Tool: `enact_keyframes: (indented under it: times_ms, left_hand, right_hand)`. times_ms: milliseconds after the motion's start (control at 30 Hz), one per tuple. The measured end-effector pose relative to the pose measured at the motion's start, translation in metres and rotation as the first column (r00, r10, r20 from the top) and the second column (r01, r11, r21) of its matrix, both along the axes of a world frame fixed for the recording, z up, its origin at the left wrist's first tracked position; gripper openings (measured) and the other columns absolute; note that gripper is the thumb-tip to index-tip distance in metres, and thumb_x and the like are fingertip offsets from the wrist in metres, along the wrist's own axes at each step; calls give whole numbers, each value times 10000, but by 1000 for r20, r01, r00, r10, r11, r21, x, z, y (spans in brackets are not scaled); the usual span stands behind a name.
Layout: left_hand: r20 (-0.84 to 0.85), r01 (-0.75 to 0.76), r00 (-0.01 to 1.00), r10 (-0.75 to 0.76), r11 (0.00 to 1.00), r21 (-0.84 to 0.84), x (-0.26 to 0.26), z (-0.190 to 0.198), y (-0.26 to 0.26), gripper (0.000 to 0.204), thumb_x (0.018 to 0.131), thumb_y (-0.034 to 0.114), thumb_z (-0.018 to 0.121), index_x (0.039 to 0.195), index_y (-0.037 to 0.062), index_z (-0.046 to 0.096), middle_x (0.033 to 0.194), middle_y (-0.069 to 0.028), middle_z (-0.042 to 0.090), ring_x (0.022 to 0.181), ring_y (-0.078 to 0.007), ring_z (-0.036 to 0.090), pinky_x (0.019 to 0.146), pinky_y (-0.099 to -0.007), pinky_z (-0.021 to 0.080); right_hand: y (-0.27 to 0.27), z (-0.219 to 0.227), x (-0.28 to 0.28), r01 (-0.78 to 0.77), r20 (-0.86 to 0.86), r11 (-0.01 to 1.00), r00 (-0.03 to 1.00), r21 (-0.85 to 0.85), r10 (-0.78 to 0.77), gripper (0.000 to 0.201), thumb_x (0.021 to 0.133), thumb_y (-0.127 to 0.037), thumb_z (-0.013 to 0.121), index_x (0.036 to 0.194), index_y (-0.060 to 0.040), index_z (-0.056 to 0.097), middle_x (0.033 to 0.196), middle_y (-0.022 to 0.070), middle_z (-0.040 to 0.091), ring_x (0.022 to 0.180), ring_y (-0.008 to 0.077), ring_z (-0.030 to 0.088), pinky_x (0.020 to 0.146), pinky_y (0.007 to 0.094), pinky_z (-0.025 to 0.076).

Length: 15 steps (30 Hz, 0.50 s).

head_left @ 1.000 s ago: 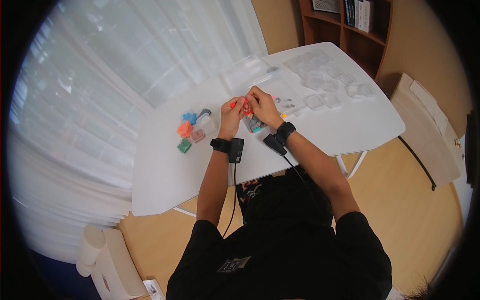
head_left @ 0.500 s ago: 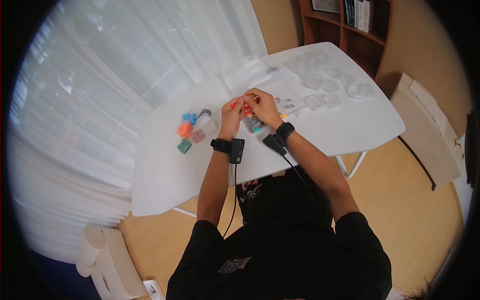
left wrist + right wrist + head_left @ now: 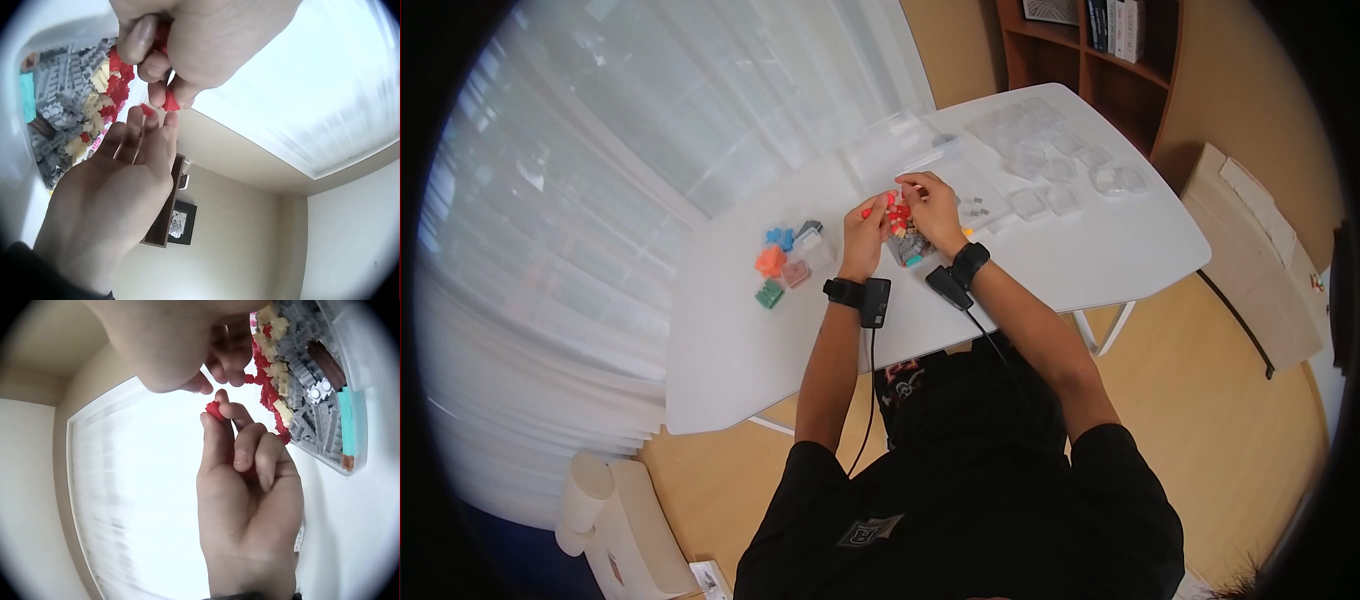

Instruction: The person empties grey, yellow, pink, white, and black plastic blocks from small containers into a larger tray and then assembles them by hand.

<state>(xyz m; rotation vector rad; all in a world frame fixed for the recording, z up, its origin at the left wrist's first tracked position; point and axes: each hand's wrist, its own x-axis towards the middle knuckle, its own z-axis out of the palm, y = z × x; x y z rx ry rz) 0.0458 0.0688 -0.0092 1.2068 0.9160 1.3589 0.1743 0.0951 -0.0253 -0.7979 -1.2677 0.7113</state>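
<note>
In the head view, the left hand (image 3: 862,238) and right hand (image 3: 936,216) are raised over a clear box with grey, red and tan toy pieces (image 3: 912,246). The left thumb and a finger pinch a small red piece (image 3: 214,410), its other fingers curled; more red shows inside the left hand (image 3: 206,44). A small gap parts the right hand (image 3: 115,184) from that piece, its fingers loosely bent and the thumb apart. Another bit of red (image 3: 147,110) shows by the right fingertips; whether they hold it I cannot tell.
Blue pieces (image 3: 780,237), an orange cluster (image 3: 770,261), green pieces (image 3: 769,293) and a clear case with reddish pieces (image 3: 796,271) lie to the left. Several clear containers (image 3: 1060,170) stand at the right rear. Cables hang from both wrists.
The right fingertips, close against the left ones before, have drawn back a little and parted, so more red pieces show between the hands. The left hand has barely moved.
</note>
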Motion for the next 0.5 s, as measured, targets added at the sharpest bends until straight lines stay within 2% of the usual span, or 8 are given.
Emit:
enact_keyframes:
  times_ms: [67,133,167,233,333,367,433,500]
  left_hand:
    - [8,8,1000,-8,1000,-19,-1,0,0,253,958,201,528,991,-28,631,628,33,484,491,-31,346,451,-194,264]
    - [14,16,1000,-16,999,-36,-3,-1,2,246,958,185,527,986,-40,622,634,22,485,501,-41,352,461,-198,284]
    - [38,26,999,-25,999,-39,-3,-1,1,238,955,184,533,957,-37,620,643,18,493,505,-40,356,461,-197,288]
    - [63,36,997,-33,998,-44,-3,-1,1,232,953,183,538,929,-34,618,653,14,501,508,-39,360,462,-196,292]
    - [115,96,989,-88,993,-66,-3,-1,1,228,953,182,538,868,-19,604,663,10,503,515,-38,369,464,-192,295]
    - [106,86,991,-79,994,-65,-2,-1,1,229,954,183,536,852,-12,597,663,10,500,517,-38,371,465,-190,295]
    - [94,75,993,-69,995,-63,-2,-1,1,230,955,183,533,836,-6,590,664,9,497,518,-38,372,466,-188,296]
    - [104,114,989,-109,993,-44,-3,-3,1,231,956,184,532,838,-6,593,685,1,509,515,-37,373,467,-183,295]
  right_hand:
    - [-3,2,2,47,42,998,998,44,-49,144,842,-107,626,927,-5,683,842,127,653,686,194,607,645,283,483]
    - [-8,6,4,-44,148,998,988,48,36,158,843,-126,626,930,-8,685,828,121,646,675,189,603,648,281,481]
    - [-7,5,3,-43,147,998,988,49,36,158,843,-126,626,930,-8,685,828,121,646,675,189,603,648,281,481]
    - [-5,3,1,-207,15,975,978,-79,209,149,842,-114,616,920,-3,680,831,116,636,650,190,594,638,279,480]
    - [-10,6,1,-304,-66,936,953,-176,297,138,850,-105,598,890,6,671,809,119,622,633,198,595,618,291,479]
    - [-11,8,1,-304,-66,936,953,-176,297,138,850,-105,598,890,6,671,809,119,622,633,198,595,618,291,479]
    - [-14,10,0,-104,123,994,987,24,100,143,863,-88,567,863,20,659,778,132,611,622,216,599,596,305,474]
    - [-17,14,2,-83,149,995,986,57,73,146,862,-81,556,860,26,655,773,142,607,639,241,602,604,317,475]
